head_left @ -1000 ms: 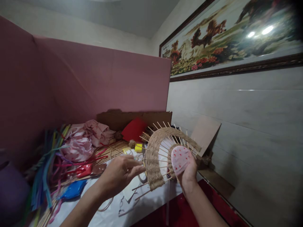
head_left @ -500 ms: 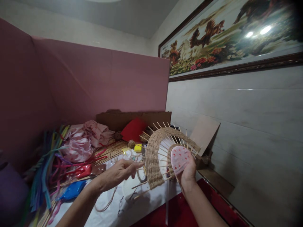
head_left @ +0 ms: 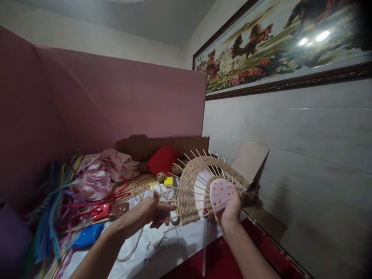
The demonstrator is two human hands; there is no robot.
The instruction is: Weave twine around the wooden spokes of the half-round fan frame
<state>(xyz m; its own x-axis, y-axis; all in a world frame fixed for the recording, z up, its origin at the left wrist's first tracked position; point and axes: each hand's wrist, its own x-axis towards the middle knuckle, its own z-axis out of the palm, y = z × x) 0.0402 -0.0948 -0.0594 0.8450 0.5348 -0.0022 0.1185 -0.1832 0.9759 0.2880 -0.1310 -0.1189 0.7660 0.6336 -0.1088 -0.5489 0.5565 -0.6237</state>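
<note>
A woven fan [head_left: 188, 190] of tan twisted cord on thin wooden sticks is held up over the table, its stick ends poking out past the curved outer band. My right hand [head_left: 231, 213] grips it by the rounded centre, covered in pink cloth with red spots [head_left: 221, 193]. At the fan's left edge is my left hand [head_left: 149, 211], thumb raised and index finger stretched out beside the protruding stick ends. Its fingers are apart; whether they touch a stick I cannot make out. A clear rod [head_left: 204, 248] shows below the fan.
Pink cloth [head_left: 93, 178], fuzzy coloured stems [head_left: 52, 217], a blue packet [head_left: 88, 235] and a red packet [head_left: 101, 211] lie at the left. Behind are a yellow block [head_left: 168, 181], a red sheet [head_left: 163, 159] and a cardboard strip [head_left: 145, 149]. A board [head_left: 251, 161] leans on the right wall.
The fan has turned slightly, its lower left end rising. My left thumb has lifted away from the index finger, while my right hand keeps the same hold.
</note>
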